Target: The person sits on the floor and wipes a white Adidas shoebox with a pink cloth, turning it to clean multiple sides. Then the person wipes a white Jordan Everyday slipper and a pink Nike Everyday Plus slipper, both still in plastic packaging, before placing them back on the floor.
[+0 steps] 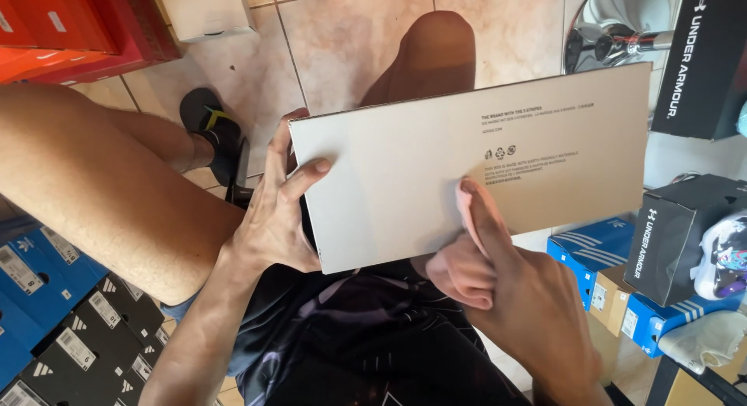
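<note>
Far left: I see blue and black shoe boxes [54,312] stacked low on the floor, red boxes [70,24] up at the top corner.
Left hand: my left hand [272,211] clamps the short left end of the cardboard box [436,157], thumb laid flat on the pale face, fingers wrapped round the edge behind.
Box: I hold it tilted above my lap, plain broad side up, small dark print near its middle.
Right hand: my right hand [498,274] is mostly curled, index finger stretched out, its tip pressing the box face near the lower edge; it touches, it grips nothing.
Far right: black boxes [677,235] and blue boxes [599,254] sit well apart from my hands.
</note>
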